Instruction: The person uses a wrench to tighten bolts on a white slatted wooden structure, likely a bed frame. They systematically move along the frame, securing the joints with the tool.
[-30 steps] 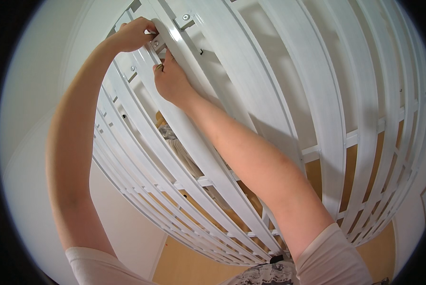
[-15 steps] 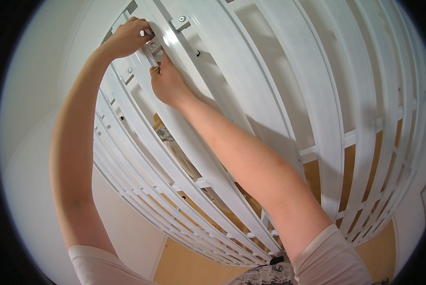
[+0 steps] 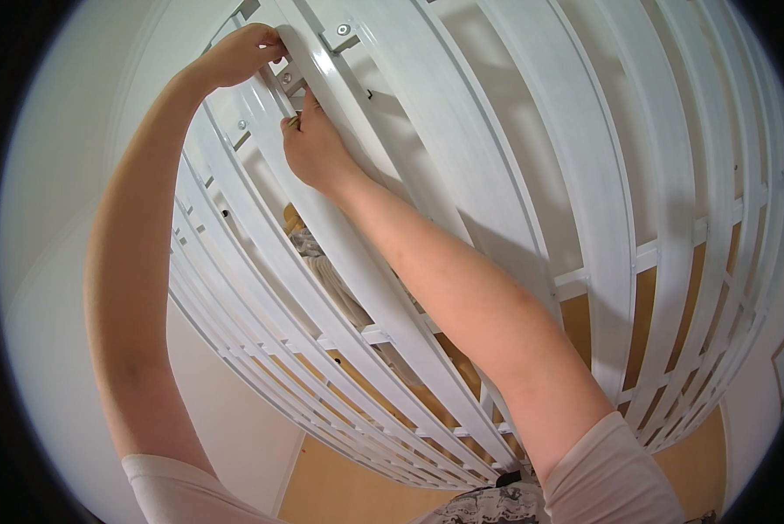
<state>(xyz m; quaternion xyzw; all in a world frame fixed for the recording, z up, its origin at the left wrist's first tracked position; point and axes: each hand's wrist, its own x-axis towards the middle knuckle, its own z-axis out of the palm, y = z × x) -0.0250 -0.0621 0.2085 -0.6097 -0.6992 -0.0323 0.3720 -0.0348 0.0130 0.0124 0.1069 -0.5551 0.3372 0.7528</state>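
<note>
White slats on a frame fill most of the view and bow with the lens. At the upper left, my left hand bends over a slat, its fingertips pinched together beside a bolt. What lies between those fingertips is hidden. Just below, my right hand closes around the same slat's edge, one finger reaching up into the gap near the bolt. A ring shows on one of its curled fingers. Another bolt sits on a crosspiece to the right of the hands, and a further bolt to their left.
Crossbars run beneath the slats. Through the gaps show a folded striped cloth and a wooden floor. A small black hook-like piece protrudes near the right hand. Pale walls stand at the left.
Both hands stay at the same bolt. My left hand has tilted slightly, its wrist a little higher. The whole view has shifted slightly.
</note>
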